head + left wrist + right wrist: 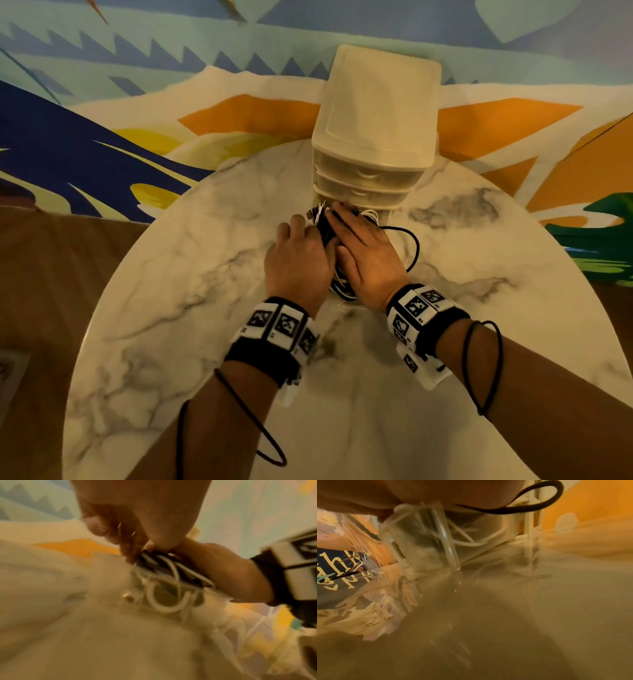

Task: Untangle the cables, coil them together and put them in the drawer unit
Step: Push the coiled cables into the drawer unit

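A bundle of black and white cables (339, 287) lies in the clear bottom drawer (346, 305), pulled out of the cream drawer unit (376, 102). My left hand (298, 253) curls its fingers over the bundle's left side. My right hand (366, 250) lies flat on top, fingers straight towards the unit. One black cable loop (416, 246) sticks out to the right over the table. In the left wrist view my left hand's fingertips (130, 555) touch the cables (171, 568) beside my right hand (223, 572). The right wrist view shows the clear drawer (423, 540), white cables (471, 542) and the black loop (539, 503).
The unit stands at the far edge of a round marble table (171, 308). A painted, colourful wall (137, 68) rises behind it. Black cords hang from the marker bands on both wrists (483, 370).
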{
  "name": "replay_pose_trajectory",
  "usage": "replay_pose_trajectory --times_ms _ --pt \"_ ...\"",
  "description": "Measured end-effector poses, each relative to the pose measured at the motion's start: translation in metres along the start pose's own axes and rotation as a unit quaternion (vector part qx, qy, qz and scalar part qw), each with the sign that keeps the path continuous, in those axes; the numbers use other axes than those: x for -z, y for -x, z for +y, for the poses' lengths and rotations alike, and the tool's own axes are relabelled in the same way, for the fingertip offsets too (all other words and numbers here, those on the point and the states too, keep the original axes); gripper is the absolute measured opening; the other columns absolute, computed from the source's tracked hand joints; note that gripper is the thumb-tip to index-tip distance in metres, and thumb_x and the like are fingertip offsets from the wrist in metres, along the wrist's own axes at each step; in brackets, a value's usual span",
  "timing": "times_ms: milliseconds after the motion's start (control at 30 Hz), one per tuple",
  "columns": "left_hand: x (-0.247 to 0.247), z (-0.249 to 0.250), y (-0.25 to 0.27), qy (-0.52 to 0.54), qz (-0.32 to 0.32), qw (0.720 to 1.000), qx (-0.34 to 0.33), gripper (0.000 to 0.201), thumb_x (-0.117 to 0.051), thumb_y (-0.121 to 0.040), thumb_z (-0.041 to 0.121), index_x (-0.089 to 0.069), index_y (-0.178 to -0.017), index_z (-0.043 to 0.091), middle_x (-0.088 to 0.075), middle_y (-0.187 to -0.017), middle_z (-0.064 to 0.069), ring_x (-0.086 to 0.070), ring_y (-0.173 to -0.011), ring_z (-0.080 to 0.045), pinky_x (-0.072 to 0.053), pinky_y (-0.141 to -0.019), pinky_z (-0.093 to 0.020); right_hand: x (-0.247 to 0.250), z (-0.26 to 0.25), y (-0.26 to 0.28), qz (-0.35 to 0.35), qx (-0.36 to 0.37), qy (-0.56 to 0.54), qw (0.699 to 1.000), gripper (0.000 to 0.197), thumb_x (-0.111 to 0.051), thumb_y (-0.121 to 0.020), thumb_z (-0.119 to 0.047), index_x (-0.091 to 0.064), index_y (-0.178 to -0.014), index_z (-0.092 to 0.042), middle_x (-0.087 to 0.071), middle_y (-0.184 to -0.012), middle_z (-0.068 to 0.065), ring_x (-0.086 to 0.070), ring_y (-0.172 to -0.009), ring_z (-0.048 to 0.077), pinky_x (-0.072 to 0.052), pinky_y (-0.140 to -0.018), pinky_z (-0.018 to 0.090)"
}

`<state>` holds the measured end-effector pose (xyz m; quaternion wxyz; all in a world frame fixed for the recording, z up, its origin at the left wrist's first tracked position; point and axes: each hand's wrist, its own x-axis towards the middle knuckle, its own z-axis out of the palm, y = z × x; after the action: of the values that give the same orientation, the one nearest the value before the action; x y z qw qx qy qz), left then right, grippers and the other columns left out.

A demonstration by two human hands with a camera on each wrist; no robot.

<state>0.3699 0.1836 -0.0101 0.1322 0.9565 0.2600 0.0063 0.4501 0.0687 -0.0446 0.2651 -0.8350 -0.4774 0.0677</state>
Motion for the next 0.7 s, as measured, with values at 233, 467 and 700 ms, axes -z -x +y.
replay_pose_trajectory --times_ms 233,467,700 --pt "-0.017 -0.026 -0.018 0.11 0.053 0.987 -0.109 0.056 -0.042 -0.085 0.049 -0.055 -0.125 0.012 -0.055 -0.125 -0.007 -0.049 -0.109 -0.028 -0.041 -0.086 -0.04 -0.004 0.003 0.0 -0.001 0.004 -0.001 1.0 0.053 -0.031 -0.098 -0.032 -0.033 -0.146 -0.01 -0.03 -0.154 0.005 -0.027 -0.142 0.026 -0.024 -0.115 0.042" --pt "-0.021 -0.03 -0.022 0.039 -0.035 0.988 -0.145 0.065 -0.013 -0.092 0.052 -0.024 -0.148 0.022 -0.029 -0.154 0.002 -0.019 -0.144 -0.018 -0.016 -0.112 -0.038 -0.003 -0.001 0.001 0.02 -0.008 -0.012 1.0 0.059 -0.042 -0.092 -0.024 -0.028 -0.147 -0.007 -0.026 -0.155 0.009 -0.025 -0.142 0.022 -0.023 -0.116 0.037" --pt "-0.031 -0.034 -0.021 0.142 -0.065 0.978 -0.14 0.069 -0.012 -0.088 0.055 -0.01 -0.151 0.026 -0.011 -0.159 0.006 -0.015 -0.144 -0.013 -0.017 -0.116 -0.036 0.009 -0.01 0.002 0.061 0.019 0.018 0.998 0.059 -0.049 -0.091 -0.025 -0.032 -0.146 -0.012 -0.028 -0.155 0.008 -0.032 -0.139 0.03 -0.034 -0.108 0.048"
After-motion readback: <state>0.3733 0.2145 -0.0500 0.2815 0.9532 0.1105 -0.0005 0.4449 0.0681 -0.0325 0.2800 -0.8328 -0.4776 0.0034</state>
